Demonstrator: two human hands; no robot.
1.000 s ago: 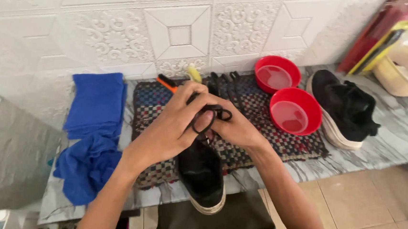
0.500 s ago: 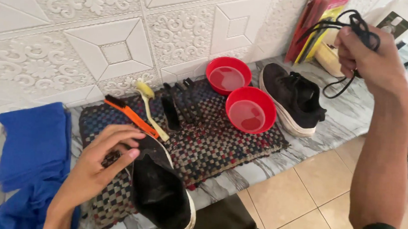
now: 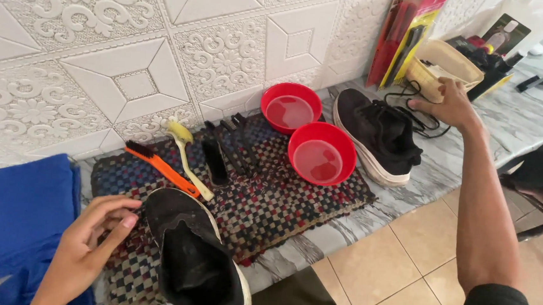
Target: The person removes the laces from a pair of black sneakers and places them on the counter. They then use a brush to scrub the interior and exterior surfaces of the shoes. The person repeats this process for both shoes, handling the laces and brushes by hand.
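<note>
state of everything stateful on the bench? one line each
near black shoe: laces out, on the mat, left hand touching
far black shoe: upright on counter
black lace: loose on counter, under right hand
two red bowls: holding liquid
brushes: lying flat

Behind, white embossed wall tiles (image 3: 132, 47) with floral and diamond relief. Below, a grey-veined marble counter (image 3: 477, 132) along the wall. Underfoot, beige floor tiles (image 3: 391, 269) with pale grout. Even, soft daylight throughout.
</note>
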